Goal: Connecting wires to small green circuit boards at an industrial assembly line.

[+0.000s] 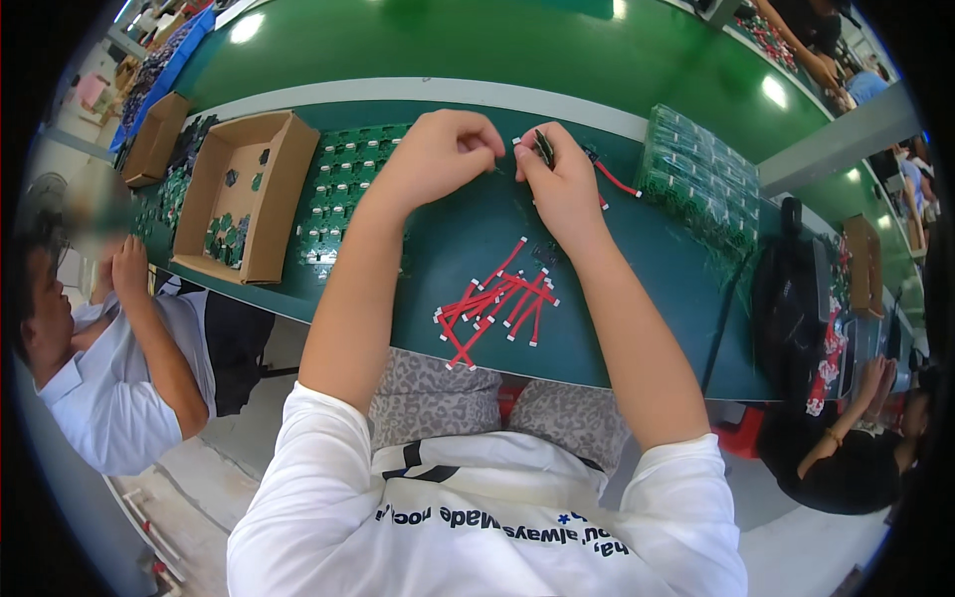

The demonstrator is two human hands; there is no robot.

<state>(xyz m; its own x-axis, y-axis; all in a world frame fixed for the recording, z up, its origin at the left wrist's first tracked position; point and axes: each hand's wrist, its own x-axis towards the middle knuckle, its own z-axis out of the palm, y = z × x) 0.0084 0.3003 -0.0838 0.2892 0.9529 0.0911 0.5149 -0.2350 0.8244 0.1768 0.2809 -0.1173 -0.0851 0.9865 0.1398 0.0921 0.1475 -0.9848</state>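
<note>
My right hand [562, 184] grips a small dark circuit board [544, 147] between thumb and fingers, above the far part of the green table. Just left of it, my left hand [443, 159] is closed in a pinch. Whatever is between its fingertips is too small to name. Nearer to me lies a loose pile of short red cables [487, 303] with white connector ends. A small dark board [545, 253] rests at the far edge of that pile. Another red cable [623, 183] with a white plug lies beyond my right wrist.
Left of my arm are rows of green circuit boards [343, 184] and a cardboard box [284, 209] holding loose boards. A wrapped stack of boards [696, 164] stands at the right, near a black bag [786, 298]. Co-workers sit on both sides. A pale rail [428, 92] runs behind.
</note>
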